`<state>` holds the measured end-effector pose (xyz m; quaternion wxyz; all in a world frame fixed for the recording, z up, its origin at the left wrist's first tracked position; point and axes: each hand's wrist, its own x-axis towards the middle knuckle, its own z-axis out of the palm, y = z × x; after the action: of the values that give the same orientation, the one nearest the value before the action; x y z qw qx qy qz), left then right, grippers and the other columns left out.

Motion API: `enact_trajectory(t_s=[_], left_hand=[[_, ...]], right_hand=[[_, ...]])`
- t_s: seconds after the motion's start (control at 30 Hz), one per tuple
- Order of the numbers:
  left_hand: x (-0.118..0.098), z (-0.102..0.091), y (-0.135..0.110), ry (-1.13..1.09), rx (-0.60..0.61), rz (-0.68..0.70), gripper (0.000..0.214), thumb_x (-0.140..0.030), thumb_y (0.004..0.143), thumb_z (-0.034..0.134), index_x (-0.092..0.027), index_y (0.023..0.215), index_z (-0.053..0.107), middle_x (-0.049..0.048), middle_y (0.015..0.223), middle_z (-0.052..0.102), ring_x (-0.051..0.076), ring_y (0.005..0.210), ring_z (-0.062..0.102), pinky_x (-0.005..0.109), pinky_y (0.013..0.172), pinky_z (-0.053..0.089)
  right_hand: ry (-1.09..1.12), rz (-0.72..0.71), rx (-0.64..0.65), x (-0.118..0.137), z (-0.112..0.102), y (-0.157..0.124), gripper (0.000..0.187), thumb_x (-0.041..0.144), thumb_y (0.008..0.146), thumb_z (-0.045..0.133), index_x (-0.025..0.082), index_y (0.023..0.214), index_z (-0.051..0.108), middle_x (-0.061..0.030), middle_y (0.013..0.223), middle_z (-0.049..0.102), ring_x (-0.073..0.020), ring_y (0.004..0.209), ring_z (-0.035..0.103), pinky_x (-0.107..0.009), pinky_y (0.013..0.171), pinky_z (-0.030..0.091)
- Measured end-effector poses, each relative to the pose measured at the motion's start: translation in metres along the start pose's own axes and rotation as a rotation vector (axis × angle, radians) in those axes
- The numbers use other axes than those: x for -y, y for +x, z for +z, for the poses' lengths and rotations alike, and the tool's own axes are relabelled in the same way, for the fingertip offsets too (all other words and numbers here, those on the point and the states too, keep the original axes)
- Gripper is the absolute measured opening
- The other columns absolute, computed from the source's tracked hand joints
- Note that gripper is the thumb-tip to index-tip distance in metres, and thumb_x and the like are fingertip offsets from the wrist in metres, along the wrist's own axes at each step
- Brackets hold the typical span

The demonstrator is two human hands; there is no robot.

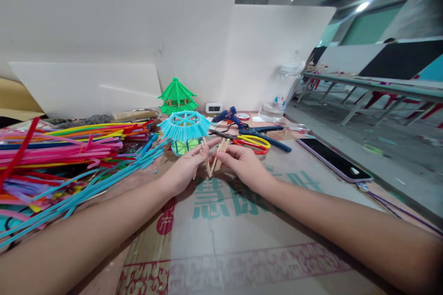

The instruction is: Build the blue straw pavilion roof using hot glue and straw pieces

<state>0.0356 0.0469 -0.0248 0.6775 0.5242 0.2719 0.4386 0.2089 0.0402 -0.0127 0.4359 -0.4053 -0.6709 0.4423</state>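
Several thin wooden sticks [218, 156] are pinched between the fingertips of my right hand [246, 166]. My left hand [189, 166] is closed on a few more of these sticks, and the two groups lean together in a V shape. Both hands hover above the printed cardboard sheet [221, 244]. Just behind them stands a small pavilion model [185, 124] with a light-blue roof of fuzzy stems and a green lower part. A green tiered roof piece [176, 97] rises behind that.
Colourful pipe cleaners [69, 147] are heaped on the left, with blue ones [114, 184] reaching toward my arm. Behind my right hand lie scissors [254, 143], pliers [273, 138] and a glue gun [233, 117]. A small digital clock [213, 108], a plastic bottle [282, 92] and a phone [334, 159] are further around.
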Motion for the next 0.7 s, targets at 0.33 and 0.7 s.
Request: enact_trajectory(t_s=[0.33, 0.7], left_hand=[[0.0039, -0.0010, 0.0025, 0.045, 0.041, 0.027, 0.056, -0.051, 0.088, 0.059, -0.025, 0.138, 0.053, 0.0094, 0.124, 0.068, 0.025, 0.103, 0.067, 0.035, 0.091, 0.050], [0.0027, 0.0019, 0.0028, -0.027, 0.084, -0.006, 0.058, -0.051, 0.088, 0.059, -0.026, 0.140, 0.051, 0.0107, 0.131, 0.063, 0.029, 0.118, 0.060, 0.041, 0.097, 0.048]], right_hand=[[0.265, 0.111, 0.088, -0.0043, 0.0035, 0.0010, 0.032, 0.043, 0.074, 0.073, 0.017, 0.093, 0.069, -0.0024, 0.082, 0.073, -0.0167, 0.075, 0.069, -0.031, 0.074, 0.055], [0.305, 0.132, 0.124, -0.0013, 0.0062, 0.0000, 0.024, 0.035, 0.076, 0.071, 0.019, 0.093, 0.066, 0.0003, 0.080, 0.072, -0.0156, 0.076, 0.069, -0.031, 0.076, 0.056]])
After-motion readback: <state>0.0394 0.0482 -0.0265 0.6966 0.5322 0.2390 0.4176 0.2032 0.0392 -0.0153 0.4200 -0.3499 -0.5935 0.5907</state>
